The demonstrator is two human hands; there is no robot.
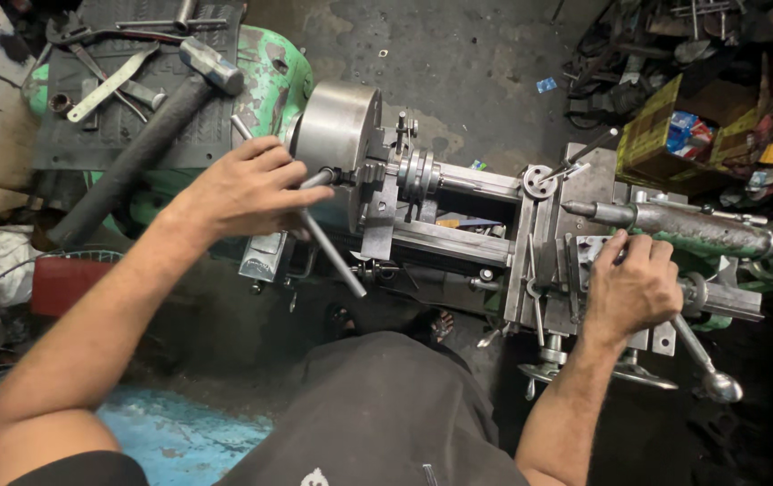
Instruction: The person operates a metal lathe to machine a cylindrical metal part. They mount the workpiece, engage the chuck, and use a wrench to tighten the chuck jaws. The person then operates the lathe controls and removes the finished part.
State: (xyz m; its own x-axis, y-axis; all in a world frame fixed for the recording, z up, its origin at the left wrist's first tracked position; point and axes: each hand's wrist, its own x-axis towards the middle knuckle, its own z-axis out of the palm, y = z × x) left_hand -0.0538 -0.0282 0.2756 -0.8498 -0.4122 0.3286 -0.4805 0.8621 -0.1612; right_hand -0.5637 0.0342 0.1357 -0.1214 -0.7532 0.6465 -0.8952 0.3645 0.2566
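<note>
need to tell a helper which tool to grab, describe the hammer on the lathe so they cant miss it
Start at the round silver steel chuck of the green lathe, where the person's left hand grips a thin steel bar. Just left of it, on the black rubber mat over the headstock, lies the hammer. Unlike the flat wrenches beside it, it has a thick dark handle and blocky grey head.

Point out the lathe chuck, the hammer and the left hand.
lathe chuck [337, 126], head view, bare steel rim.
hammer [134, 157], head view, middle of the dark handle.
left hand [247, 189], head view, back of the hand.
</note>
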